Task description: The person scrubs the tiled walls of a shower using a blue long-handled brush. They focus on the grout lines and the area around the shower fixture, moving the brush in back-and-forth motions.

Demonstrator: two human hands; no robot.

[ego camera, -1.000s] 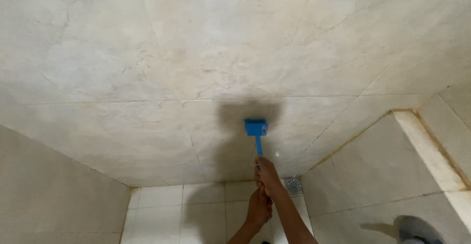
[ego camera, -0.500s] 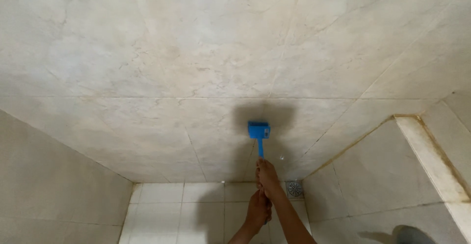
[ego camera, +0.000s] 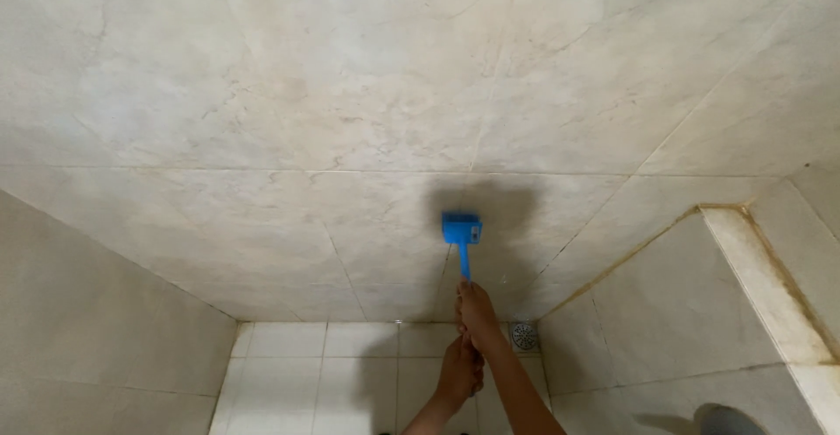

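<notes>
A blue brush with a short blue handle rests its head against the pale marbled wall tiles, casting a dark shadow around it. My right hand grips the handle just under the head, its forearm running down to the lower right. My left hand is closed around the handle's lower end, directly below the right hand. The handle's lower part is hidden by both hands.
White floor tiles lie below, with a round metal drain in the corner beside my hands. A tiled ledge with stained grout juts out at right. A dark rounded object sits at the bottom right. A plain wall closes the left.
The brush head has shifted only slightly on the wall, a little to the right and down. Both hands keep the same hold on the handle.
</notes>
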